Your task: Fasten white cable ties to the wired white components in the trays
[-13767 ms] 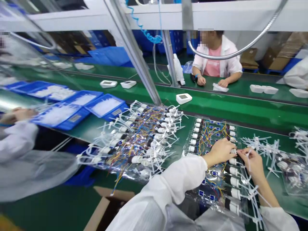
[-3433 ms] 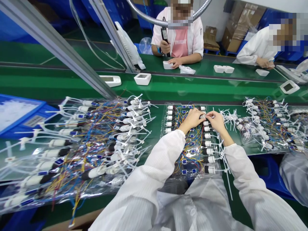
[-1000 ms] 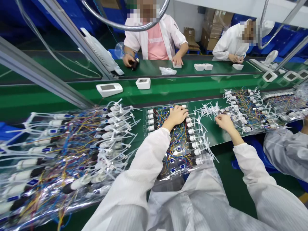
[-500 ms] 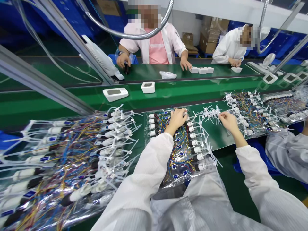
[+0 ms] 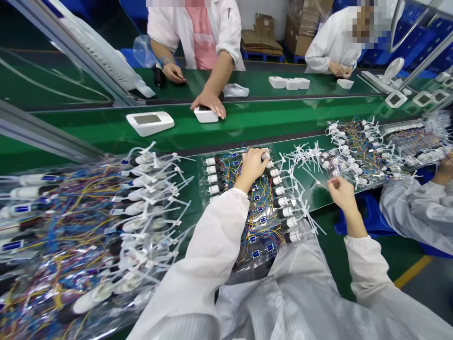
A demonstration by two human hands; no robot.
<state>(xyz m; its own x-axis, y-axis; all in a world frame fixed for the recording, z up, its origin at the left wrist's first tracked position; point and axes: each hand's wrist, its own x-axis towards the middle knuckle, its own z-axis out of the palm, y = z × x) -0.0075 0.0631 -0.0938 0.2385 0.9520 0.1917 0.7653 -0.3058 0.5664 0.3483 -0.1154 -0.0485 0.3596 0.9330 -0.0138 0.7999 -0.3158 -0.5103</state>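
Observation:
My left hand [image 5: 253,166] is closed with its fingertips on a small white pump [image 5: 265,155] at the far end of the right-hand row on a clear plastic tray [image 5: 208,194]. Pumps with black ends line both sides of this tray, with coloured wires [image 5: 260,208] and small blue parts between them. Thin white tubes stick out from the right row. My right hand [image 5: 343,192] pinches a thin white tube piece [image 5: 316,182] with a small connector, just above the bench edge. Beyond it lies a loose pile of similar white tube pieces [image 5: 306,153].
A larger spread of wired pumps [image 5: 88,226] covers the left side; more wired trays [image 5: 361,146] lie right. Across the green conveyor [image 5: 283,115], a co-worker's hand [image 5: 208,101] touches a white monitor [image 5: 206,114]. Another monitor [image 5: 150,122] sits left. A metal post [image 5: 46,127] rises at left.
My right hand has drawn back from the pile toward me, bringing a tube piece with it. My left hand stays on the pump. A co-worker's hand has reached onto the monitor; the view has shifted.

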